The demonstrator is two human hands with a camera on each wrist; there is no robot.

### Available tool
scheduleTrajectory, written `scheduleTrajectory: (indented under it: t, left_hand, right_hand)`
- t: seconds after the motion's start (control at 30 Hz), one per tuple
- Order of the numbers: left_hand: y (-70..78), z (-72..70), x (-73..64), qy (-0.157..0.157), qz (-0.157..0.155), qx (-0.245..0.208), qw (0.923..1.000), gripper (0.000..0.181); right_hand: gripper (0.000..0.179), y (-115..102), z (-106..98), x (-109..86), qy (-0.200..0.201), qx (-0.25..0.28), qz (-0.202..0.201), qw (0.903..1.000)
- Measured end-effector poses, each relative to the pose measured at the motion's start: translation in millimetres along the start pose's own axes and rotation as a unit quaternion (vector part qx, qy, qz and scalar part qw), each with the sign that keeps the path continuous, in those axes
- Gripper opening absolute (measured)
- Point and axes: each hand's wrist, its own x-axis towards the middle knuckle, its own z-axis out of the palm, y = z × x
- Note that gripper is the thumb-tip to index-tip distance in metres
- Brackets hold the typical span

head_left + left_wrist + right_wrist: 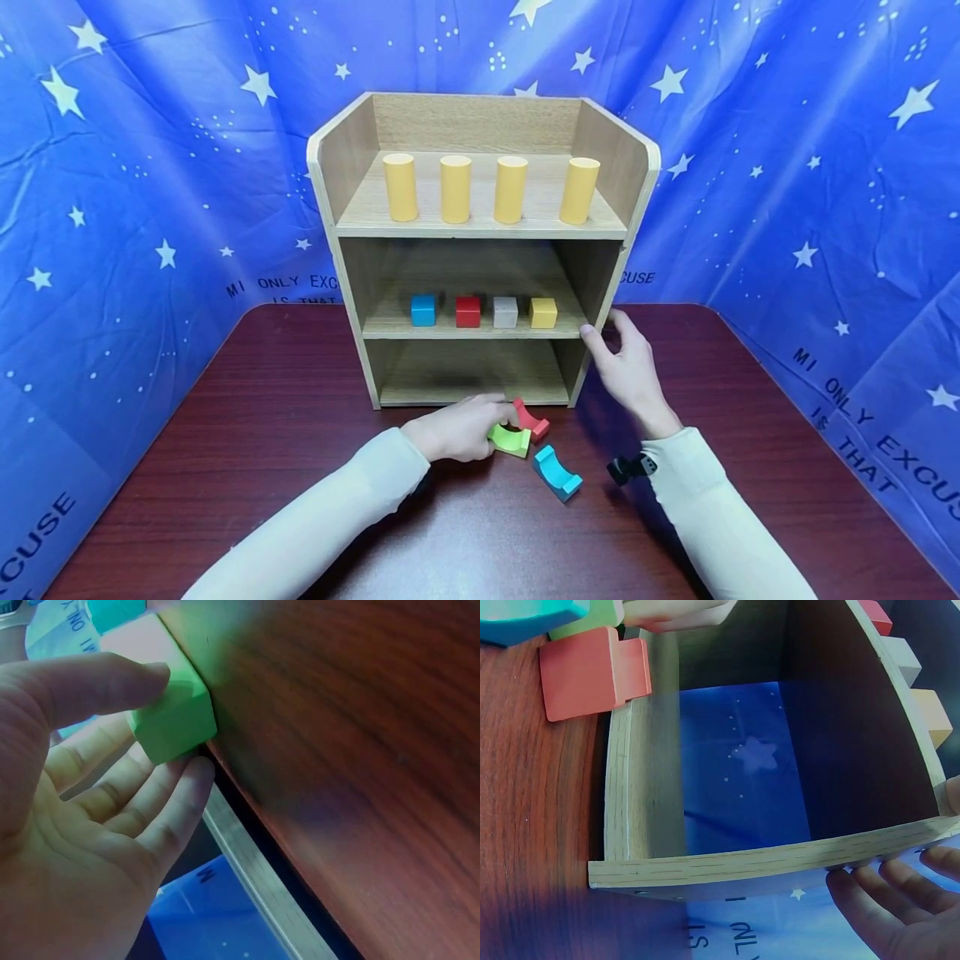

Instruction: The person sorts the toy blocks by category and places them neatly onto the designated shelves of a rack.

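In the head view my left hand (461,427) reaches to the front foot of a wooden shelf (480,123). It pinches a light green arch block (180,712), with the thumb on its near face and the fingers behind, as the left wrist view shows. Touching or close beside it on the table are a red arch block (533,427) and, nearer me, a blue arch block (556,475). My right hand (632,375) grips the shelf's right side panel at middle-board height, thumb at the front edge and fingers along the outer face (900,907).
Several yellow cylinders (455,190) stand in a row on the top board. The middle board carries a blue cube (423,311), a red cube (468,312), a whitish cube (505,312) and a yellow cube (543,313). A starry blue cloth (150,167) surrounds the dark table (300,375).
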Motion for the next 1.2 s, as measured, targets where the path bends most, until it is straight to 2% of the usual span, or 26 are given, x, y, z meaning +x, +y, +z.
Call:
scheduleTrajectory:
  t: [0.23,0.37,0.7,1.2]
  left_hand:
    - [2.1,-2.6,-1.5,-0.028,-0.019,-0.002,0.9994,0.041]
    - [2.9,-4.1,-4.1,-0.032,-0.027,0.000,0.9991,0.042]
    - [6.0,0.3,-3.1,-0.020,-0.006,-0.008,0.9997,0.059]
    - [5.9,-1.7,-2.8,-0.034,-0.005,-0.010,0.9993,0.052]
  right_hand:
    - [0.040,-0.2,0.0,0.5,0.002,-0.006,-0.001,1.0000]
    - [0.041,-1.1,-0.3,1.1,0.004,-0.001,-0.003,1.0000]
    - [0.041,-0.9,0.2,0.3,0.003,0.005,0.000,1.0000]
    - [0.043,-1.6,0.4,-0.1,0.002,0.012,-0.005,0.9999]
